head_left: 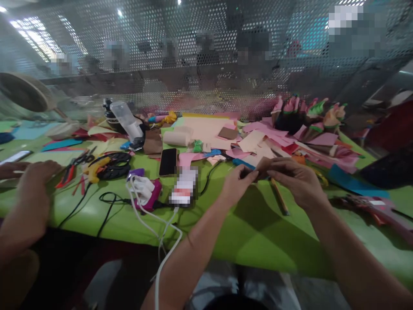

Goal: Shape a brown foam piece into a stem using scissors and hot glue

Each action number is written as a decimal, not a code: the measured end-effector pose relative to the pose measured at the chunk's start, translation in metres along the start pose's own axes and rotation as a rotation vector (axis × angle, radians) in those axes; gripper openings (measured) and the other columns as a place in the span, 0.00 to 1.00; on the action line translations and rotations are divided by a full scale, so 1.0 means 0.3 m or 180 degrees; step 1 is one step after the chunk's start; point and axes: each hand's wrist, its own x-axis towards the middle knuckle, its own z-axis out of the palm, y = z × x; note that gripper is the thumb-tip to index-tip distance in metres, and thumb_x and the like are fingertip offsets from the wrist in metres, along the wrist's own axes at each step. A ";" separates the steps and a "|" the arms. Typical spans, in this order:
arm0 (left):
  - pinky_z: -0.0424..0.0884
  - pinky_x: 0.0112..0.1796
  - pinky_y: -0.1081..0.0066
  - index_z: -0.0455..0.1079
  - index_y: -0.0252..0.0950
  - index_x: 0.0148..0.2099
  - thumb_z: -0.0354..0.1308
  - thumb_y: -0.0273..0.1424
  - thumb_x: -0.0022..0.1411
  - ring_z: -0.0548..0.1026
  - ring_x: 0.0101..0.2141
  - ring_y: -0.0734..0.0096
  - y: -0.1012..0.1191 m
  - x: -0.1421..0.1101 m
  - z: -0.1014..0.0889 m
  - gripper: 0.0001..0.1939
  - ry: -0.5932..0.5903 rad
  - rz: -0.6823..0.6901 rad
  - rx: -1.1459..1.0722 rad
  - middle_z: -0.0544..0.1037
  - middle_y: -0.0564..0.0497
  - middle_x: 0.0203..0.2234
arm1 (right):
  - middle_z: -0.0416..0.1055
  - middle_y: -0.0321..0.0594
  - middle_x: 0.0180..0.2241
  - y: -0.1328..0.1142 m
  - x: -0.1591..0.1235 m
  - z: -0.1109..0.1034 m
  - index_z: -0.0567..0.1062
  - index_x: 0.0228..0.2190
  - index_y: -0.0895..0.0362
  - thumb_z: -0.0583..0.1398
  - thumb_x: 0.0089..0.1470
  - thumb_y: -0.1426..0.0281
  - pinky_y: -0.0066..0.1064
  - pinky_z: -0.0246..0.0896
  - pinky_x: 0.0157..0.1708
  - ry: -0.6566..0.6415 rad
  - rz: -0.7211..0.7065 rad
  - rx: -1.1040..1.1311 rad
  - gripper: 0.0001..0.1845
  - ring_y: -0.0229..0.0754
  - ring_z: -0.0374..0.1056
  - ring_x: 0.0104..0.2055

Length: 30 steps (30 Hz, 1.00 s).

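My left hand (239, 183) and my right hand (295, 178) meet above the green table, fingertips pinched close together. Whatever small piece is between them is mostly hidden by the fingers, and I cannot make it out. A strip of blue material (242, 164) shows just behind my left fingers. Below my right hand lies a slim yellow-brown stick (279, 197), pencil-like. Pink and cream sheets (253, 144) are spread beyond both hands.
Left of my arm are a plugged power strip (151, 194), a white cable (167, 252), two phones, one a black phone (168, 162), and scissors (118, 165). A pinkish glue gun (376, 211) lies right. A co-worker's hand (40, 170) rests far left.
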 end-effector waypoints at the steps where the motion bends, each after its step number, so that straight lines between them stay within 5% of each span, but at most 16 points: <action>1: 0.65 0.30 0.74 0.64 0.36 0.29 0.58 0.38 0.61 0.66 0.28 0.75 0.000 0.001 -0.001 0.13 0.0050 0.0045 0.0076 0.67 0.56 0.22 | 0.75 0.43 0.39 0.006 0.001 -0.001 0.82 0.27 0.51 0.71 0.41 0.55 0.46 0.64 0.45 0.0017 0.0040 0.0005 0.14 0.53 0.70 0.45; 8: 0.60 0.28 0.74 0.64 0.36 0.29 0.55 0.37 0.62 0.64 0.27 0.74 -0.003 0.016 -0.013 0.12 0.0123 0.0090 0.0306 0.67 0.56 0.22 | 0.75 0.42 0.39 -0.009 0.004 0.002 0.81 0.24 0.52 0.70 0.41 0.57 0.44 0.62 0.48 0.0017 0.0046 -0.0052 0.13 0.51 0.70 0.46; 21: 0.64 0.27 0.75 0.67 0.35 0.33 0.56 0.41 0.63 0.73 0.27 0.73 -0.014 0.019 -0.017 0.13 -0.0113 0.0134 0.0292 0.74 0.52 0.25 | 0.74 0.42 0.36 -0.037 0.010 0.022 0.77 0.20 0.54 0.66 0.40 0.66 0.35 0.63 0.35 0.0261 -0.0080 -0.0152 0.05 0.46 0.68 0.38; 30: 0.63 0.27 0.75 0.67 0.36 0.30 0.55 0.40 0.63 0.73 0.27 0.72 -0.020 0.022 -0.020 0.14 -0.0104 0.0136 0.0450 0.74 0.54 0.23 | 0.75 0.41 0.38 -0.043 0.003 0.020 0.75 0.21 0.53 0.65 0.42 0.68 0.39 0.63 0.41 0.0236 -0.0326 -0.0431 0.04 0.48 0.69 0.42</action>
